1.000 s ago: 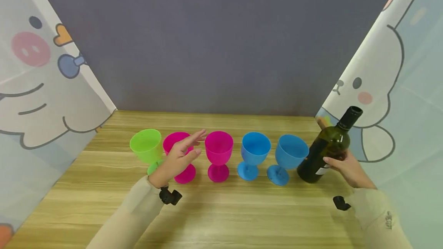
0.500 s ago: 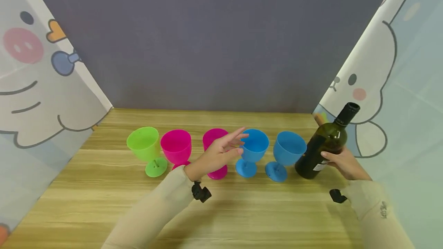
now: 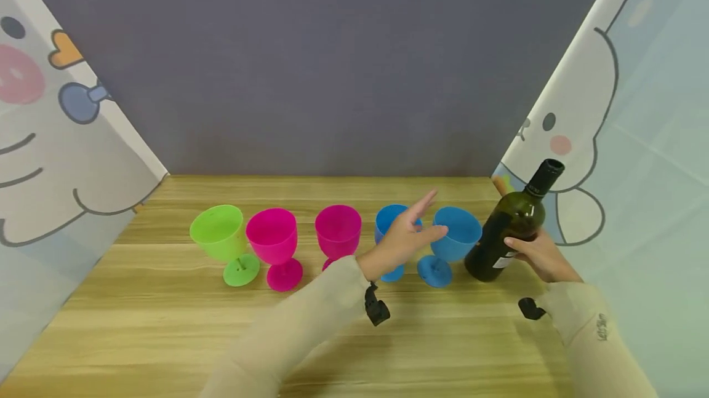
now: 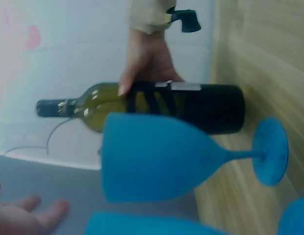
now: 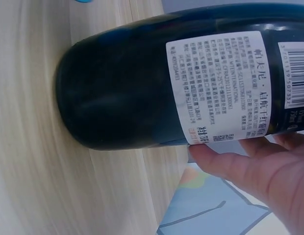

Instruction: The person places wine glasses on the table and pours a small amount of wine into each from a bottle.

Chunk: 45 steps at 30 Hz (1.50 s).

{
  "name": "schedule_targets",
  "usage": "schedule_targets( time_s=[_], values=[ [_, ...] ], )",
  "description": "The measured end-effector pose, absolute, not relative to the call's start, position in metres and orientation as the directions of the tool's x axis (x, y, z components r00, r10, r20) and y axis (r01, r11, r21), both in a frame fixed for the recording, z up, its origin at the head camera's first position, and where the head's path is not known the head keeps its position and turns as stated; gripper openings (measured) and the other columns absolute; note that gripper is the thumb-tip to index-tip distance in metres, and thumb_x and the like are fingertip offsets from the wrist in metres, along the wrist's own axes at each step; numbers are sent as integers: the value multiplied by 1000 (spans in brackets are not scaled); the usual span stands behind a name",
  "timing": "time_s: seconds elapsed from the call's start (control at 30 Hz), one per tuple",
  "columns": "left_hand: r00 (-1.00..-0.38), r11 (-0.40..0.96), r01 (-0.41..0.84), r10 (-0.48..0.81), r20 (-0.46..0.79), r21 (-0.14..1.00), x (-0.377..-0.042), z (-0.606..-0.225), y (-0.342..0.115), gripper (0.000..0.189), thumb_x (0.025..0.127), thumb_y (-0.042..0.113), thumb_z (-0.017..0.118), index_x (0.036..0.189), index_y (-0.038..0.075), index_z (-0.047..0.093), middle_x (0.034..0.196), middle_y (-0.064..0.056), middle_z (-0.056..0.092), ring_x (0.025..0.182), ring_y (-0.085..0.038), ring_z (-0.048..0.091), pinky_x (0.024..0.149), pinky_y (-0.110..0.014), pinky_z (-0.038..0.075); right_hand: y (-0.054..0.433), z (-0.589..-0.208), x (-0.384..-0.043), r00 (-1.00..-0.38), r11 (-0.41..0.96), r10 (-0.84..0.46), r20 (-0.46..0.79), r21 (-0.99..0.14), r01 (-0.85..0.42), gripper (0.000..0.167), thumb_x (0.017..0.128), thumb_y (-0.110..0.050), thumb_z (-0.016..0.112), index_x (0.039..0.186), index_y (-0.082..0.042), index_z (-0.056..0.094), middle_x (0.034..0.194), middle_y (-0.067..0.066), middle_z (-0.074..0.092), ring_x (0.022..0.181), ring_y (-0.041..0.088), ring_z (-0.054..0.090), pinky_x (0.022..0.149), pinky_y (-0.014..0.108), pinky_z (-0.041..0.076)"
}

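A dark green wine bottle (image 3: 506,235) stands upright at the right end of a row of goblets. My right hand (image 3: 545,256) grips it around the body; in the right wrist view its thumb (image 5: 215,161) lies beside the white label (image 5: 220,88). My left hand (image 3: 401,241) is in front of the two blue goblets, fingers extended and holding nothing. It partly hides the left blue goblet (image 3: 388,214), while its thumb overlaps the rim of the right blue goblet (image 3: 458,235). In the left wrist view, blurred left fingers (image 4: 27,215) show near the goblet rims.
Further left in the row stand two pink goblets (image 3: 271,235) and a green goblet (image 3: 218,235). They rest on a wood-grain table (image 3: 138,318). A grey panel (image 3: 332,78) rises behind, with cartoon-printed sheets (image 3: 648,158) at both sides.
My left hand has swept right along the row, from the pink goblets to the blue ones. My right hand keeps its grip on the bottle. The head view has shifted slightly right.
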State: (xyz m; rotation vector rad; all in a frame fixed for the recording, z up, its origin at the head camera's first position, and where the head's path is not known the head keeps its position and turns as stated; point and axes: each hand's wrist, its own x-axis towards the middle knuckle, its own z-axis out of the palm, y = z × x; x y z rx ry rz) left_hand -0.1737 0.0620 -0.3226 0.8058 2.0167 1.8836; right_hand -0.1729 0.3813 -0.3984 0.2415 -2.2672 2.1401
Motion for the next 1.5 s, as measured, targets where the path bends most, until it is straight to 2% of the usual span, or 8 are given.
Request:
schedule_targets(
  time_s=[0.13, 0.2, 0.47, 0.7, 0.83, 1.03, 1.33, 1.5],
  values=[
    [-868, 62, 160, 485, 110, 985, -171, -328, 81, 67, 93, 25, 61, 151, 28, 28, 154, 1, 30, 99, -26, 58, 79, -33, 49, 379, -399, -176, -986, 44, -116, 122, -991, -128, 41, 93, -2, 58, 120, -28, 41, 105, -15, 61, 92, 1, 62, 72, 20, 53],
    [-894, 114, 148, 439, 84, 982, -168, -330, 89, 69, 91, 27, 63, 151, 28, 29, 153, 1, 31, 123, -23, 48, 93, -36, 46, 378, -399, -178, -985, 39, -117, 125, -991, -131, 42, 93, -1, 58, 121, -27, 41, 105, -15, 61, 93, 1, 62, 72, 20, 53],
    [-941, 195, 104, 338, 33, 975, -163, -350, 110, 81, 87, 24, 64, 154, 21, 19, 156, -4, 21, 141, -27, 25, 107, -49, 33, 378, -392, -182, -993, 211, -66, 94, -972, -106, 50, 90, -5, 63, 126, -24, 34, 105, -15, 52, 93, -2, 57, 74, 18, 52],
    [-971, 121, 41, 241, 11, 992, -151, -386, 118, 85, 82, 14, 68, 152, 8, 18, 153, -16, 22, 138, -36, 27, 104, -55, 34, 388, -399, -176, -985, 405, -164, -58, -914, -14, 69, 90, -11, 62, 140, 11, 20, 120, 17, 51, 95, 1, 54, 79, 37, 51],
    [-974, 99, 26, 227, 3, 995, -147, -400, 128, 85, 84, 17, 68, 151, 6, 18, 153, -17, 22, 137, -38, 28, 105, -56, 33, 395, -399, -174, -964, 440, -218, -153, -897, 43, 79, 91, -16, 61, 142, 16, 10, 133, 42, 31, 110, 27, 53, 86, 56, 47],
    [-983, 83, 21, 183, 5, 996, -156, -402, 143, 88, 84, 24, 71, 152, 10, 17, 153, -13, 22, 137, -37, 29, 105, -55, 32, 404, -384, -181, -949, 497, -247, -197, -866, 51, 81, 92, -21, 60, 141, 19, 9, 135, 45, 23, 120, 56, 36, 89, 65, 42],
    [-983, 67, -7, 184, -19, 998, -177, -406, 148, 95, 82, 30, 76, 154, 17, 15, 155, -8, 22, 140, -34, 24, 105, -51, 33, 406, -379, -187, -950, 507, -241, -200, -860, 52, 81, 90, -19, 62, 139, 22, 11, 132, 47, 25, 114, 50, 46, 85, 62, 47],
    [-981, 55, 7, 194, -4, 998, -184, -408, 146, 98, 80, 32, 78, 154, 21, 14, 156, -6, 21, 141, -33, 25, 105, -54, 33, 403, -388, -190, -963, 468, -209, -170, -882, 54, 77, 88, -17, 66, 137, 22, 21, 124, 35, 45, 101, 21, 58, 81, 49, 53]
  ],
)
